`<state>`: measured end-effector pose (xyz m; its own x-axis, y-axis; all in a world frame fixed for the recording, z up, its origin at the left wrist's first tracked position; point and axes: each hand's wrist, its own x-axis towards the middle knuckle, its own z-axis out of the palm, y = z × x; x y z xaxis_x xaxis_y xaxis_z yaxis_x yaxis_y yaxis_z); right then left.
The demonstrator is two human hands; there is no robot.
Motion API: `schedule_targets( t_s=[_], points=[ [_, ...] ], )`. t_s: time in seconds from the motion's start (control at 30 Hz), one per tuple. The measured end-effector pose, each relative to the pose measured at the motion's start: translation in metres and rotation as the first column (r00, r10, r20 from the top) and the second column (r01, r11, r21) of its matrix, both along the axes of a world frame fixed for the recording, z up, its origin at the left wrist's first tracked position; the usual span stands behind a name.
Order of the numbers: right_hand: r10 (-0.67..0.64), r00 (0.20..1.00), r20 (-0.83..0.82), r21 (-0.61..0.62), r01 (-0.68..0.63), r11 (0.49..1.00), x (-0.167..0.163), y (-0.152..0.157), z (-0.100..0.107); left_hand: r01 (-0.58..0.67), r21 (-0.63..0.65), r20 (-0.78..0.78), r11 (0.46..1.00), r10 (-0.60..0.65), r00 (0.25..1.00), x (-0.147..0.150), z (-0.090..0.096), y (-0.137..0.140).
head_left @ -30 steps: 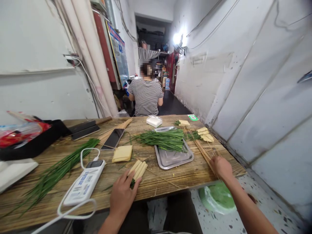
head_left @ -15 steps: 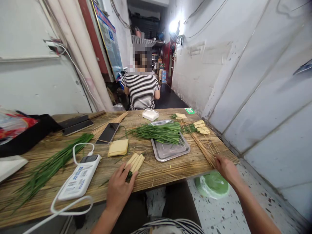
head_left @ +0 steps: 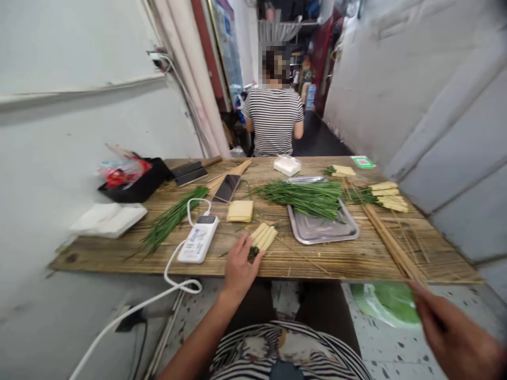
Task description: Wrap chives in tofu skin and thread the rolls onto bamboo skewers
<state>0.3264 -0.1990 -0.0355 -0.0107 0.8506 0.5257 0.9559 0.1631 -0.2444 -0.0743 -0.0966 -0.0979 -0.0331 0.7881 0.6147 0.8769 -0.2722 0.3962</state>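
Observation:
My left hand [head_left: 241,264] lies at the table's front edge, thumb and fingers around the near end of several pale yellow tofu skin rolls [head_left: 264,236]; dark green leaf ends show under the fingers. A thin skewer sticks out to the right of the rolls. At the right front edge my right hand [head_left: 455,322], blurred, has its fingers closed at the near ends of a bundle of bamboo skewers [head_left: 390,243]. Square tofu skin sheets [head_left: 240,211] are stacked behind the rolls. Long green chives [head_left: 304,196] lie across a metal tray [head_left: 325,232].
Finished-looking skewered rolls [head_left: 388,196] lie at the right. On the left are more chives [head_left: 174,219], a white power bank [head_left: 198,240] with a cable, a phone [head_left: 227,188] and a black box [head_left: 138,182]. A green bin [head_left: 386,301] stands below; a person [head_left: 274,119] sits beyond the table.
The view has swung left, so the table appears shifted right. My right hand has drawn back toward me at the skewer ends. My left hand stays on the rolls.

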Motion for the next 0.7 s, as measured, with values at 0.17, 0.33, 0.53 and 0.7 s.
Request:
schedule_targets(
  t_s=[0.17, 0.33, 0.53, 0.7],
  points=[
    [0.466, 0.879, -0.102, -0.148, -0.477, 0.866, -0.122, 0.029, -0.018, 0.044, -0.023, 0.041, 0.999, -0.044, 0.998, -0.002, -0.001, 0.0],
    [0.488, 0.873, -0.021, -0.193, -0.482, 0.855, -0.152, 0.049, -0.032, 0.042, -0.054, 0.043, 0.998, -0.04, 0.998, 0.001, 0.002, 0.001],
    [0.498, 0.866, -0.033, -0.244, -0.49, 0.837, -0.14, 0.046, -0.034, 0.038, -0.098, 0.081, 0.994, -0.03, 0.996, 0.004, 0.004, 0.003],
    [0.513, 0.859, -0.001, -0.238, -0.498, 0.834, -0.14, 0.045, -0.033, 0.048, -0.096, 0.105, 0.994, -0.037, 0.994, 0.003, 0.002, 0.003]
  ],
)
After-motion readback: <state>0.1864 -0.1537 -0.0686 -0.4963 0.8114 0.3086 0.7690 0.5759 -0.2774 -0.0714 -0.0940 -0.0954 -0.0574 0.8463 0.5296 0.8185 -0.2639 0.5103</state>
